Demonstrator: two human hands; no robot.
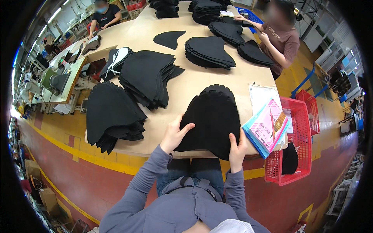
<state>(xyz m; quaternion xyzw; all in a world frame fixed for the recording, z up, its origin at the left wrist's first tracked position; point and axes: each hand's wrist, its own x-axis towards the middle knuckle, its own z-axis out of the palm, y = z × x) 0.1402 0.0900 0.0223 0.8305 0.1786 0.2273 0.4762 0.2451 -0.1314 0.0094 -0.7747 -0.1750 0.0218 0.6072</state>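
In front of me at the table's near edge lies a stack of black cut fabric pieces [211, 118], curved, with a notched rounded far end. My left hand [173, 135] grips its left side, thumb on top and fingers partly hidden along the edge. My right hand [237, 152] holds the near right edge, thumb over the black material. Left of it are two more fanned stacks, a near black stack [110, 116] and a farther black stack [147, 75]. Beyond my hands sits another neat black stack [210, 52].
Pink and blue notebooks [268, 126] with a pen lie at the right table edge. Below stands a red plastic basket [305, 149] holding black pieces. A co-worker [281, 39] handles material at the far right; another person [105, 17] works at the far left. A single black piece [169, 39] lies mid-table.
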